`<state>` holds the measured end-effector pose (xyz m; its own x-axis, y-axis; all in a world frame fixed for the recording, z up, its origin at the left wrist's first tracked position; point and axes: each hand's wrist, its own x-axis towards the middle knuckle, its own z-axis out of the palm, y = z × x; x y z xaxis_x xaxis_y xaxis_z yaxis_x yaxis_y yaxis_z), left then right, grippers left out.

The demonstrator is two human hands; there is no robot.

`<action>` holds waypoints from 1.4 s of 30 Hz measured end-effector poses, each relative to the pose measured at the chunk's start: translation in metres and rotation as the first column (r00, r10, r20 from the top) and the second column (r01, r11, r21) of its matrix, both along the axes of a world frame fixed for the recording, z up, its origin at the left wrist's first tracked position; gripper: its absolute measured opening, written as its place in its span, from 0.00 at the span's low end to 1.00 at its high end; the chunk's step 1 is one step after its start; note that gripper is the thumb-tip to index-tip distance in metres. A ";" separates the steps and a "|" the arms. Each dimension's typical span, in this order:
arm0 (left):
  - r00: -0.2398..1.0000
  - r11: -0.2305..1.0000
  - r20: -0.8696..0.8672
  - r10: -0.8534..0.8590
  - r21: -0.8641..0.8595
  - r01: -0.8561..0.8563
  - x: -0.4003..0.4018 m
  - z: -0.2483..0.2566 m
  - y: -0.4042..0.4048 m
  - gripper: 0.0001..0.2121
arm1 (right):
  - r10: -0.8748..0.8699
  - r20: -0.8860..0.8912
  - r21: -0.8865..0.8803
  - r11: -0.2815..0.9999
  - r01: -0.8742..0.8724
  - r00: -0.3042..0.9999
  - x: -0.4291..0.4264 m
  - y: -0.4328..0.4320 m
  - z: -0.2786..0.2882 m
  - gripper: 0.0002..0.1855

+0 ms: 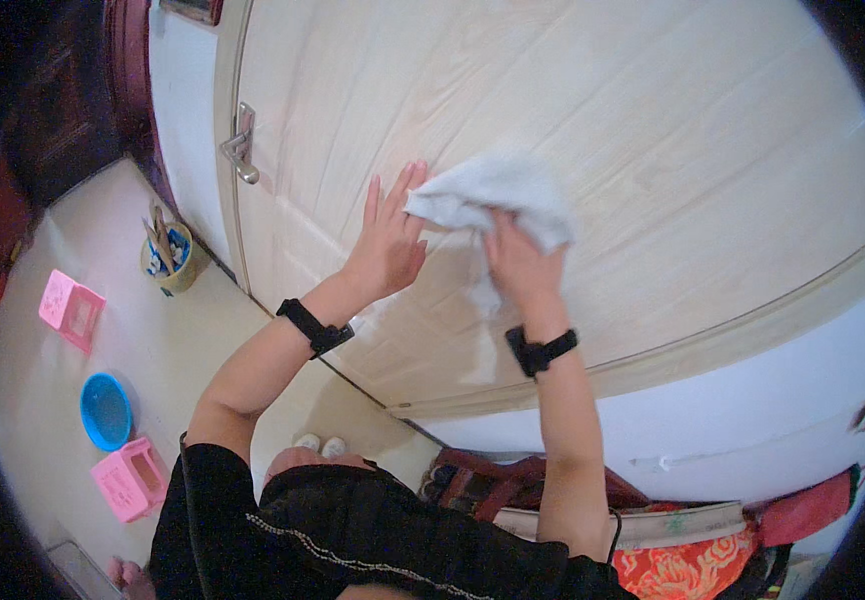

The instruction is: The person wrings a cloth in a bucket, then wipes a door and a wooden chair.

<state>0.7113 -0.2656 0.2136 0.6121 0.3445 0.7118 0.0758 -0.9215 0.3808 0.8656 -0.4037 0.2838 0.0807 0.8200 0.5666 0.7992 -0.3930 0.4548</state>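
A pale wood-grain door (pixel 372 75) fills the view before me. My right hand (pixel 524 266) presses a light grey-white cloth (pixel 511 187) against the door's surface, the fingers partly hidden under its folds. My left hand (pixel 387 240) lies on the door with fingers spread, just left of the cloth; a corner of the cloth meets its fingertips. Whether the left fingers hold that corner cannot be made out, though the palm looks bare. Each wrist wears a black strap. To the left, on the door's edge side, is a metal lever handle (pixel 241 146).
On the tiled floor at left are a bin (pixel 189 274) with filled contents, a pink stool (pixel 65 300), a blue basin (pixel 106 412) and another pink stool (pixel 125 480). Red floral fabric (pixel 691 566) and dark red cloth (pixel 597 476) lie at lower right, near the white wall (pixel 672 420).
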 end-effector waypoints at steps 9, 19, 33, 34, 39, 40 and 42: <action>0.991 0.996 -0.109 0.081 0.038 -0.077 -0.020 -0.006 0.011 0.42 | 0.032 0.003 -0.049 0.998 -0.032 0.999 0.024 -0.065 -0.017 0.20; 0.972 0.996 -0.218 0.083 -0.009 -0.087 -0.021 -0.050 0.000 0.40 | -0.010 0.096 0.481 0.876 -0.037 0.995 -0.009 0.031 0.098 0.24; 0.980 1.000 -0.196 0.022 0.010 -0.021 -0.083 -0.074 0.124 0.37 | 0.119 -0.482 0.231 0.973 -0.005 0.868 -0.018 0.096 -0.023 0.21; 0.981 1.000 -0.196 0.012 0.030 -0.006 -0.086 -0.072 0.137 0.37 | 0.034 -0.383 0.235 0.970 0.062 0.923 -0.023 0.102 -0.008 0.22; 0.949 0.999 -0.314 -0.007 0.043 0.022 -0.117 -0.070 0.203 0.35 | -0.215 -0.311 0.385 0.862 0.329 0.926 -0.071 0.208 0.025 0.21; 0.944 0.998 -0.330 0.001 0.058 0.019 -0.121 -0.073 0.217 0.35 | -0.225 -0.306 0.279 0.908 0.313 0.925 -0.080 0.227 0.018 0.21; 0.936 0.997 -0.353 -0.008 0.065 0.032 -0.128 -0.078 0.240 0.34 | -0.172 -0.463 0.099 0.965 0.244 0.869 -0.094 0.257 -0.022 0.21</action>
<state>0.5837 -0.0253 0.1356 0.8339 0.2876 0.4710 0.1748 -0.9472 0.2689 0.7718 -0.1466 0.2616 0.5136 0.6645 0.5428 0.7944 -0.6074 -0.0081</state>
